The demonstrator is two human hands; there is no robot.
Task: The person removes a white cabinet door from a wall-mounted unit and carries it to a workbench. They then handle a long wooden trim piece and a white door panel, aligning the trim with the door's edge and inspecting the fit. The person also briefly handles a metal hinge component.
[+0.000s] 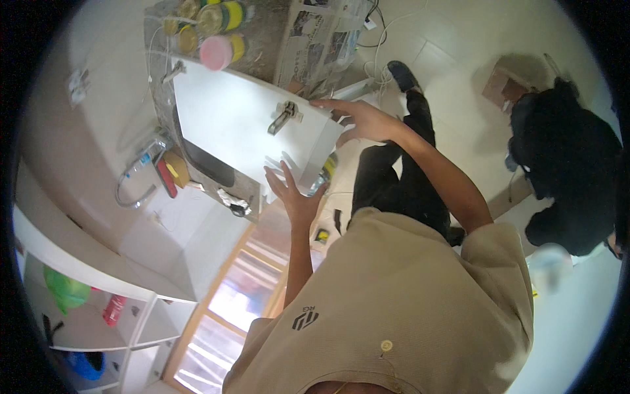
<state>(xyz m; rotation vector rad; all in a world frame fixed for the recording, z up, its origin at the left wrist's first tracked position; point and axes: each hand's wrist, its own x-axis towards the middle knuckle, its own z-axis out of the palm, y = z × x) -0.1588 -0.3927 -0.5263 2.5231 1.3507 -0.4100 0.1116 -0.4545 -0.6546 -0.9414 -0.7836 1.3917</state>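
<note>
Grip: left hand [298, 202] spread wide, right hand [373, 123] curled at the flat white rectangular panel [230, 111], hold unclear; an uneven push could knock the pink-lidded yellow jar [220, 52]!

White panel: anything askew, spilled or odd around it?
The white panel looks askew: it slants across the counter, overlapping a dark rounded shape, with a hinge-like metal fitting on its face. Loose cords also straggle over the floor by a black shoe, a possible snag. No spill or damage is clear.
</note>
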